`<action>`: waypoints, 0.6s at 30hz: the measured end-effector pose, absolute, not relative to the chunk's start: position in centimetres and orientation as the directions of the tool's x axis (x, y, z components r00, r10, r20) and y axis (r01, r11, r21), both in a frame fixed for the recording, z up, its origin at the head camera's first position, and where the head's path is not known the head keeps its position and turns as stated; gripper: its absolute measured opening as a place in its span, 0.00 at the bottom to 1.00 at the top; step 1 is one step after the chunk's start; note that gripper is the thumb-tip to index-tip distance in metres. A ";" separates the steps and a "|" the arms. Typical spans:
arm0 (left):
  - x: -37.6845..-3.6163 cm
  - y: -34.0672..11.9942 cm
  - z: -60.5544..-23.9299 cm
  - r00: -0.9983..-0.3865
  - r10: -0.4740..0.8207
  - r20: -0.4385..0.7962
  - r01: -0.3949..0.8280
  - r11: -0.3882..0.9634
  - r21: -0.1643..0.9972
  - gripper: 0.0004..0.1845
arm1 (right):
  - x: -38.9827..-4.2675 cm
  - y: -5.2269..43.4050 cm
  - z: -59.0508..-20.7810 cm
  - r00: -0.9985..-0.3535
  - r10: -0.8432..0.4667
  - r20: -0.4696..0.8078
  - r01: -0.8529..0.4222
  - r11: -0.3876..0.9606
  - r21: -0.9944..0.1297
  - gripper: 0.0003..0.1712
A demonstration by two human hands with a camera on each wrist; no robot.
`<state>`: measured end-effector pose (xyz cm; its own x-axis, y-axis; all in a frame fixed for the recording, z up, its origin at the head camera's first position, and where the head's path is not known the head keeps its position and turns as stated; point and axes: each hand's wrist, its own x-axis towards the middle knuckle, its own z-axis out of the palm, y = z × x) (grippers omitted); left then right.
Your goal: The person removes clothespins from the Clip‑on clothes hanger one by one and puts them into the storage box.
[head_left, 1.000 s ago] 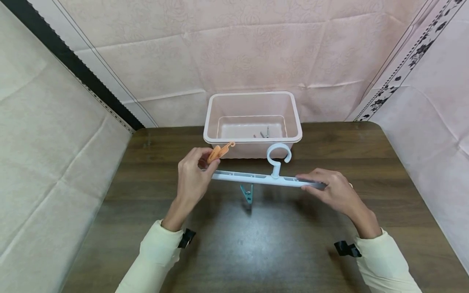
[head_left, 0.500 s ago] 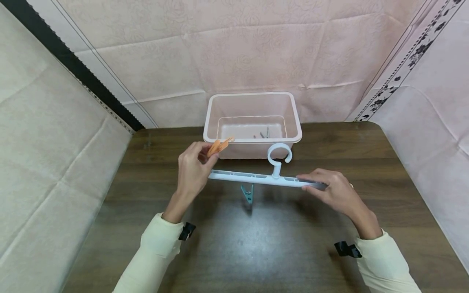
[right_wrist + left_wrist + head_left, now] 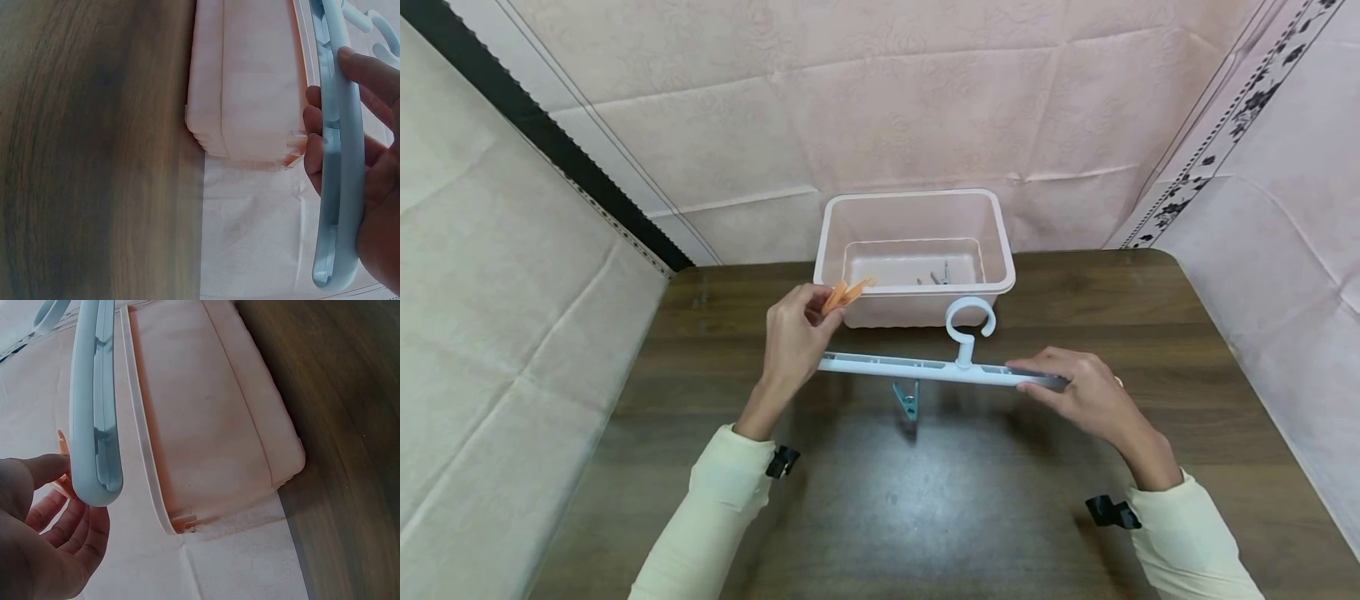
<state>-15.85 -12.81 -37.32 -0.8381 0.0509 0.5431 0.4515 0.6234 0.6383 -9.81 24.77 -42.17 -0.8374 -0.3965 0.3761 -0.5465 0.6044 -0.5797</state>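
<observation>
In the head view my left hand (image 3: 793,333) pinches an orange clothespin (image 3: 844,295) between thumb and fingers, above the hanger's left end. The left wrist view shows most of this clothespin (image 3: 62,484) hidden behind the hanger and fingers. My right hand (image 3: 1082,392) grips the right part of a light blue plastic hanger (image 3: 895,366), held level over the table with its hook upward. The right wrist view shows the thumb and fingers around the hanger (image 3: 340,162). A teal clothespin (image 3: 907,402) appears just below the hanger bar; whether it touches the bar I cannot tell.
A pale pink plastic tub (image 3: 917,310) stands at the back of the brown wooden table (image 3: 910,517), behind the hanger. A few small items (image 3: 942,275) lie in it, too small to tell. Pale cloth (image 3: 925,108) hangs behind and at both sides.
My left hand has moved slightly up and away, toward the tub, with the orange clothespin, baring more of the hanger's left end. The right hand and hanger have hardly moved.
</observation>
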 end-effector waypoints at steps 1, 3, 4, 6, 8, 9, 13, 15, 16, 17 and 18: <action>-16.0 -12.8 -37.3 -0.838 0.054 0.543 0.451 0.627 0.635 0.11 | -9.8 24.8 -42.2 -0.838 -0.397 0.374 -0.546 0.607 -0.578 0.18; -16.2 -12.8 -37.3 -0.836 0.057 0.546 0.453 0.633 0.627 0.10 | -9.8 24.8 -42.1 -0.841 -0.398 0.367 -0.541 0.611 -0.579 0.18; -16.2 -12.8 -37.2 -0.834 0.056 0.549 0.455 0.634 0.626 0.10 | -9.8 24.8 -42.2 -0.841 -0.398 0.365 -0.540 0.612 -0.578 0.18; -16.4 -12.9 -37.2 -0.829 0.059 0.557 0.461 0.638 0.617 0.10 | -9.8 24.8 -42.2 -0.842 -0.398 0.365 -0.540 0.614 -0.575 0.18; -16.6 -12.9 -37.2 -0.824 0.064 0.563 0.466 0.640 0.610 0.10 | -9.8 24.9 -42.1 -0.842 -0.395 0.368 -0.540 0.616 -0.573 0.18; -16.8 -12.9 -37.2 -0.824 0.066 0.563 0.467 0.641 0.608 0.10 | -9.8 24.9 -42.1 -0.841 -0.393 0.372 -0.541 0.616 -0.572 0.19; -17.3 -13.0 -37.2 -0.829 0.058 0.556 0.454 0.651 0.608 0.11 | -9.9 24.8 -42.1 -0.835 -0.403 0.374 -0.550 0.611 -0.570 0.19; -17.6 -13.0 -37.2 -0.834 0.053 0.549 0.444 0.654 0.612 0.11 | -10.0 24.7 -42.1 -0.830 -0.413 0.375 -0.558 0.609 -0.563 0.19; -17.8 -12.9 -37.3 -0.835 0.054 0.548 0.443 0.657 0.610 0.11 | -10.0 24.7 -42.1 -0.828 -0.416 0.377 -0.561 0.610 -0.560 0.19; -18.0 -12.9 -37.3 -0.837 0.058 0.544 0.442 0.658 0.610 0.11 | -9.9 24.7 -42.1 -0.827 -0.415 0.379 -0.562 0.613 -0.555 0.19; -18.1 -12.8 -37.3 -0.838 0.063 0.541 0.442 0.660 0.607 0.11 | -9.9 24.8 -42.1 -0.827 -0.414 0.380 -0.562 0.615 -0.553 0.19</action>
